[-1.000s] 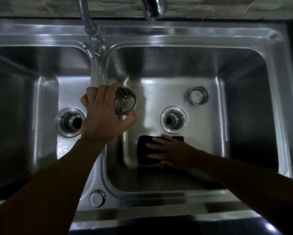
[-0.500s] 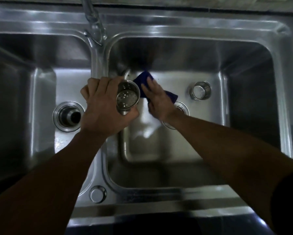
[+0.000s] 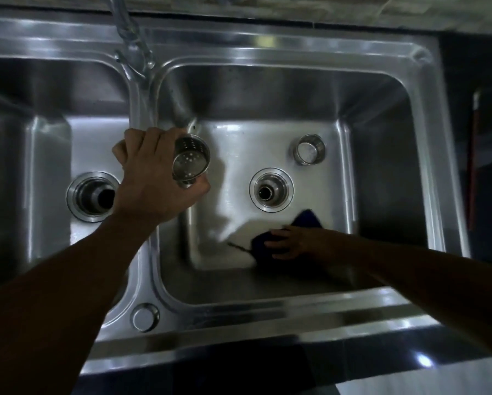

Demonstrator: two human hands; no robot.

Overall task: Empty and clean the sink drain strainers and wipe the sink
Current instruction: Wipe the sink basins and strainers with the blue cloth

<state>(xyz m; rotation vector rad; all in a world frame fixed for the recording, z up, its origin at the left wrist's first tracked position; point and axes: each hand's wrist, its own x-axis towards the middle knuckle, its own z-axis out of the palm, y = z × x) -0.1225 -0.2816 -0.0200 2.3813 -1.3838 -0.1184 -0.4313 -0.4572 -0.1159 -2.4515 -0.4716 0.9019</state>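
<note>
Step, judged: wiping right basin (image 3: 239, 283) floor. Right grip (image 3: 293, 242), fingers spread flat, presses cloth (image 3: 309, 220) down near front wall. Best: flat palm, overlapping strokes, sweep toward drain (image 3: 271, 189) just beyond grip. Left grip (image 3: 153, 178) curled round strainer (image 3: 191, 161), aloft, clear of wiping. Count: strainers two, second strainer (image 3: 308, 149) standing well beyond right grip; drains two, other drain (image 3: 92, 196) left of left grip; cloth one.

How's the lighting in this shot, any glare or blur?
Head view: dim overall, forearms nearly black; glare on the sink along its back rim and right basin floor; the right hand and blue cloth sit in shadow, slightly blurred; the strainer in the left hand reads sharp; the wide lens bows the sink edges.
</note>
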